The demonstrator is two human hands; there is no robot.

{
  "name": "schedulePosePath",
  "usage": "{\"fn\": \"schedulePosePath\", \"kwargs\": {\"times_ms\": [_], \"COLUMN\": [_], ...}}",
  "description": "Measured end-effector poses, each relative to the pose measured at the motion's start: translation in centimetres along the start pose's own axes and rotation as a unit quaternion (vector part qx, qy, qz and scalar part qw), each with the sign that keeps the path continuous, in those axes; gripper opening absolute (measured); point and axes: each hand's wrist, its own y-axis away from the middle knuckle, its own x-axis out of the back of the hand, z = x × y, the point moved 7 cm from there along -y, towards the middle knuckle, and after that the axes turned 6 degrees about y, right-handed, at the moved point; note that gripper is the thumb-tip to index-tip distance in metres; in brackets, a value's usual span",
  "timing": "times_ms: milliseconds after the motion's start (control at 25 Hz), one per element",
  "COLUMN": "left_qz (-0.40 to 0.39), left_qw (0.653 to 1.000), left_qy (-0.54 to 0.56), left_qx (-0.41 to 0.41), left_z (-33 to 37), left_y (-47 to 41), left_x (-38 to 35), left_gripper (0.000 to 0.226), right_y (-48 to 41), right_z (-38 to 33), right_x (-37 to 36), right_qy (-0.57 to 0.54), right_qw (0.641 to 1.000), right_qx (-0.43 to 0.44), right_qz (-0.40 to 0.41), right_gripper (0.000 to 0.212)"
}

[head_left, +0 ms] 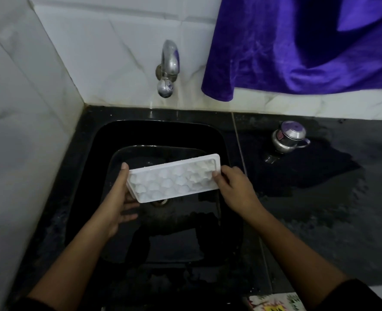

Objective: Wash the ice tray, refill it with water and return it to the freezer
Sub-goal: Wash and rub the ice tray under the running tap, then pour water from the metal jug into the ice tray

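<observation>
A white plastic ice tray (174, 177) with several small moulded cells hangs over the black sink (100, 140), its open side facing me and tilted. My left hand (120, 198) grips the tray's left end from underneath, thumb up along the edge. My right hand (235, 187) pinches the tray's right end. The chrome tap (168, 66) juts from the tiled wall above the sink; no water is seen running from it.
A small steel pot with a lid (288, 136) stands on the wet black counter (320, 187) to the right. A purple cloth (297, 46) hangs over the wall tiles at top right. White tiled walls close in the left and back.
</observation>
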Motion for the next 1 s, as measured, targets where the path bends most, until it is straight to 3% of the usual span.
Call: {"fn": "schedulePosePath", "kwargs": {"times_ms": [200, 440, 600, 760, 1000], "left_qz": [-0.013, 0.009, 0.037, 0.117, 0.167], "left_qw": [0.992, 0.978, 0.964, 0.912, 0.832], "left_qy": [-0.016, -0.014, -0.047, -0.221, -0.381], "left_qx": [-0.122, -0.210, -0.258, -0.326, -0.368], "left_z": [1.2, -1.5, -3.2, -4.1, -7.4], "left_y": [3.3, 6.4, 7.8, 6.5, 4.6], "left_x": [-8.8, -22.1, -30.9, -36.4, -40.2], "left_gripper": [0.054, 0.061, 0.051, 0.056, 0.068], "right_y": [-0.2, -0.6, -0.8, -1.1, -1.1], "right_z": [7.8, 20.2, 27.2, 32.2, 37.1], "right_x": [5.5, 13.6, 18.6, 21.1, 22.1], "right_qy": [-0.067, -0.116, -0.108, -0.069, -0.003], "right_qw": [0.997, 0.991, 0.991, 0.993, 0.994], "right_qx": [-0.040, -0.069, -0.081, -0.089, -0.085], "right_qz": [0.016, 0.024, -0.012, -0.045, -0.070], "right_gripper": [0.030, 0.018, 0.033, 0.040, 0.048]}}
